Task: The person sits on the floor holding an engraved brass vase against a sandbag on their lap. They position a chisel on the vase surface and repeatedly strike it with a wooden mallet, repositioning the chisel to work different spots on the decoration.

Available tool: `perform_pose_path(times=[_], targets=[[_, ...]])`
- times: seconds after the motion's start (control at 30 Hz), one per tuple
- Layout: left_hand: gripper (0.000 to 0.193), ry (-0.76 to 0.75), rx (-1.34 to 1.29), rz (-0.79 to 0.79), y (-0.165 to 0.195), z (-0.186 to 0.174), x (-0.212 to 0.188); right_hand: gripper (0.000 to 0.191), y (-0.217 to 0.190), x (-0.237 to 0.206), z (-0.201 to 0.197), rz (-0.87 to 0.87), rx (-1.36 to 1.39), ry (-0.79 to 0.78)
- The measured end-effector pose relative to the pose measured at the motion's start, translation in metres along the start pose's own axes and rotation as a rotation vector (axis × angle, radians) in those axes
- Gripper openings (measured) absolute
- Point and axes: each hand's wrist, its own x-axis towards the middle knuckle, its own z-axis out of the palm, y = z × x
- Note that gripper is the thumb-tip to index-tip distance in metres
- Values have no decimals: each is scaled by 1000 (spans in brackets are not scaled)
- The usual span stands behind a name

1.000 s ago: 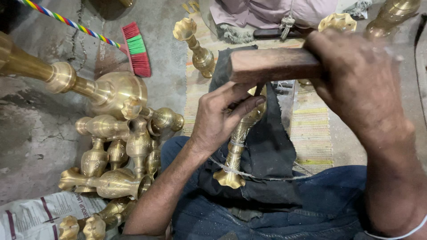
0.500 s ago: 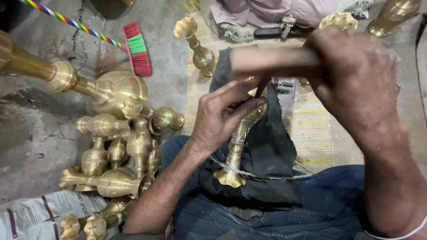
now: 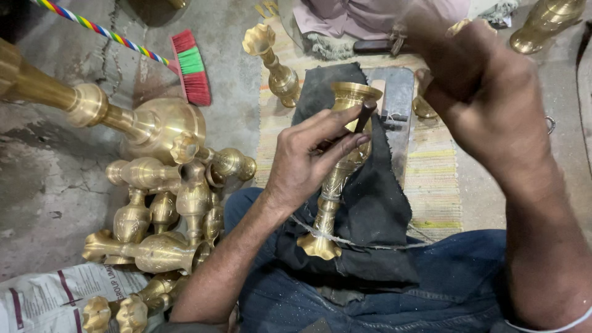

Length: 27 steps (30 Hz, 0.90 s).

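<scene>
right hand [image 3: 487, 105] swung up off slim engraved brass vase [image 3: 336, 179], blurred, grip can't tell. left hand [image 3: 308, 160] fingers pinching dark punch rod [image 3: 364, 114] against vase neck, vase long axis lap-to-mat.

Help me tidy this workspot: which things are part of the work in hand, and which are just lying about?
In hand:
left hand holding a dark punch
brass vase on black cloth
right hand, raised and blurred

Lying about:
pile of brass vases
brush
striped stick
newspaper
</scene>
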Motion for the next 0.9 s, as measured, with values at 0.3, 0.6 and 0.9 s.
perform_pose_path(times=[0.3, 0.6, 0.9], targets=[[34, 34, 6, 9, 4, -2, -1, 27, -7, -2, 2, -125, -261, 17], [28, 39, -5, 116, 1, -3, -3, 32, -10, -3, -6, -245, -308, 80], [38, 49, -18, 62, 3, -1, 0, 26, -8, -2, -4, -125, -91, 76]])
